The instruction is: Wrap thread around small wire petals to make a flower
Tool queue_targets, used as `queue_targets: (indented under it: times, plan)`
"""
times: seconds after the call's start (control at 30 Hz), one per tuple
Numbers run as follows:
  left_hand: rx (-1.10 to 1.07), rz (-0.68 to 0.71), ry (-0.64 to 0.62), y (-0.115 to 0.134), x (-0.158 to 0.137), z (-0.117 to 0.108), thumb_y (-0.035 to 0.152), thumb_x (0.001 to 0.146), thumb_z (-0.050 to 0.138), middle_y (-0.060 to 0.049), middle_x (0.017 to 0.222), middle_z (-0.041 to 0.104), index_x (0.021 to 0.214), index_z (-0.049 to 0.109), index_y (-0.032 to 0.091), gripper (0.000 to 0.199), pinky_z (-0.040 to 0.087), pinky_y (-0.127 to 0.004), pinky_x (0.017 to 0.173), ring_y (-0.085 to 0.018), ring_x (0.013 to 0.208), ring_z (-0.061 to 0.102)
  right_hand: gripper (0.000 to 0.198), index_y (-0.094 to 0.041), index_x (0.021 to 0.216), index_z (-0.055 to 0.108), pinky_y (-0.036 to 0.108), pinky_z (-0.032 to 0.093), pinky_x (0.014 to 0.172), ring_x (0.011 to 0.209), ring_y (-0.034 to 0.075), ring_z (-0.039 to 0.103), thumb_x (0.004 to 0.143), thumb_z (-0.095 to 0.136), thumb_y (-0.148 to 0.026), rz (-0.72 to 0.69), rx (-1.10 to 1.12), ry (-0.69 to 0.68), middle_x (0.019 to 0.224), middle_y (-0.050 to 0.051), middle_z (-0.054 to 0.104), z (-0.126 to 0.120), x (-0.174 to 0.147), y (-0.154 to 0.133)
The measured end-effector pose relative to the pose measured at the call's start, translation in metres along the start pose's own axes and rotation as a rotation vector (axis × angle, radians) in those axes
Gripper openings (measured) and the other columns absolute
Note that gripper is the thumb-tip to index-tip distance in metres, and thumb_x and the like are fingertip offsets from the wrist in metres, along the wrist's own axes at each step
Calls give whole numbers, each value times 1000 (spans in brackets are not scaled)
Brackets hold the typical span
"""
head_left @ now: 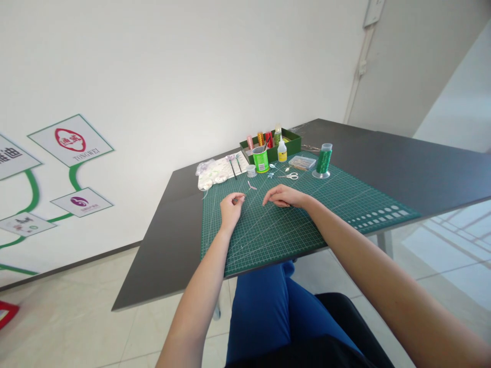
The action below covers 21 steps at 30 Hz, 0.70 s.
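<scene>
Green gridded cutting mat (268, 232) lies on the dark table (153, 240), reaching its near edge. Left hand (232, 207): over the mat, on the side of the table's left edge; thumb and forefinger drawn together at the tips; whether anything fine is pinched there cannot be told. Right hand (284, 196): fingers bent downward, forefinger foremost; thumb spacing and any hold cannot be determined. Slender pale-pink piece (252, 186): on the mat, just beyond the hands, toward the table's far edge. White-handled scissors (293, 176): flat, beyond the right hand.
</scene>
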State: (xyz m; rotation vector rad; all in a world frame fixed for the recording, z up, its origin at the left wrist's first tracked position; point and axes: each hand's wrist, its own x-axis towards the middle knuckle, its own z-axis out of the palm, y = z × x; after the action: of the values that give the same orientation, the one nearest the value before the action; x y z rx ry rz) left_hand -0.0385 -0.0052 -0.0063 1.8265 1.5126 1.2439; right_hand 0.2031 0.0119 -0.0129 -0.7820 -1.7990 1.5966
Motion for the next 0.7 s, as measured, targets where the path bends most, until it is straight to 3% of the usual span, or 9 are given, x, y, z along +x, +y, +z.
queue_targets:
  times: [0.7]
  plan:
    - [162, 178, -1, -3, -3, 3, 9, 86, 66, -4, 85, 71, 88, 75, 18, 13, 48, -29, 75, -16, 79, 64, 22, -6, 93, 72, 20, 17, 36, 30, 5, 27, 84, 60, -21, -37, 94, -52, 35, -9, 41, -6, 2, 8]
